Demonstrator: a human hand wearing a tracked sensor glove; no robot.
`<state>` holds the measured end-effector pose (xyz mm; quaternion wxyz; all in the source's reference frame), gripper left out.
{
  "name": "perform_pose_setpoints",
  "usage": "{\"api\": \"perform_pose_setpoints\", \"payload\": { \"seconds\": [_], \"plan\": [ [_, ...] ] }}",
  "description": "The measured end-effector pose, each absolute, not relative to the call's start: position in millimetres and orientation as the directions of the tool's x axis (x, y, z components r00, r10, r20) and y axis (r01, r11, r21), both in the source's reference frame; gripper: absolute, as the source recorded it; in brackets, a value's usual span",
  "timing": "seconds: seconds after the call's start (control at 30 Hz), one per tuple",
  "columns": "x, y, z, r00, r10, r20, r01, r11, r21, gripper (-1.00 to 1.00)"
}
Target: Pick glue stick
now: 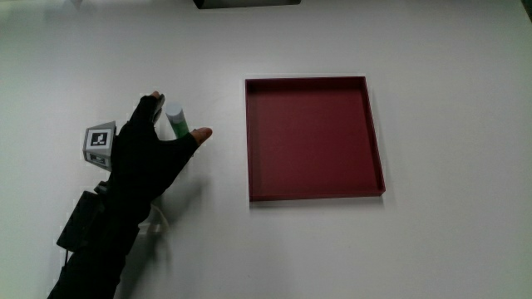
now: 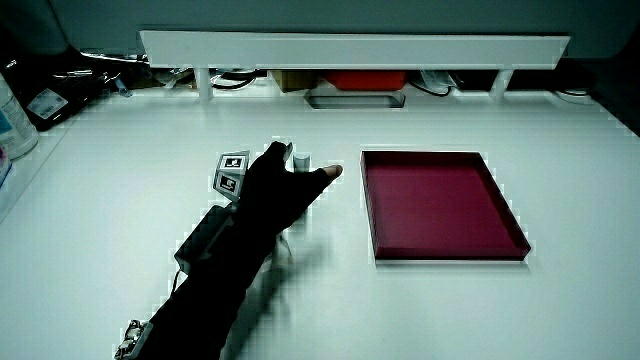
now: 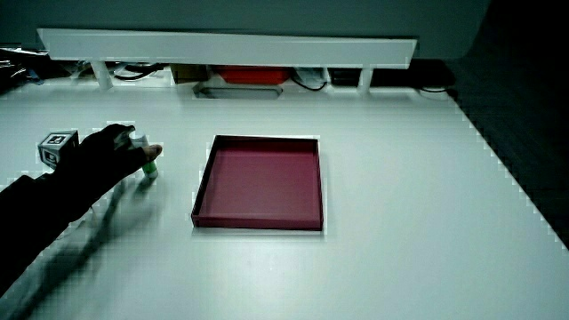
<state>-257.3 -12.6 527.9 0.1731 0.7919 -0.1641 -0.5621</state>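
Note:
The glue stick (image 1: pixel 176 121), green with a white cap, stands on the white table beside the dark red tray (image 1: pixel 376 133). The gloved hand (image 1: pixel 166 134) is wrapped around it: the fingers (image 1: pixel 155 105) press one side and the thumb (image 1: pixel 202 133) reaches past the side facing the tray. The patterned cube (image 1: pixel 99 144) sits on the back of the hand. In both side views the stick (image 2: pixel 301 160) (image 3: pixel 150 168) pokes out between thumb and fingers, its base low at the table. The glove hides most of its body.
The shallow red tray (image 2: pixel 445 256) (image 3: pixel 258 222) holds nothing. A low white partition (image 2: pixel 350 48) with cables and small items under it runs along the table's edge farthest from the person. A black box (image 1: pixel 79 223) is strapped on the forearm.

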Motion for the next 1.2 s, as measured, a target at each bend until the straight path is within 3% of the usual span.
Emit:
{"api": "perform_pose_setpoints", "payload": {
  "seconds": [0.5,0.8,1.2],
  "plan": [
    [-266.0,-7.5,534.2,0.270,-0.420,-0.867,-0.191,-0.906,0.379,0.72],
    [-265.9,-6.5,532.6,0.290,-0.424,-0.858,-0.197,-0.904,0.380,1.00],
    [-252.7,-16.2,505.8,0.323,-0.362,-0.874,-0.144,-0.932,0.333,1.00]
  ]
}}
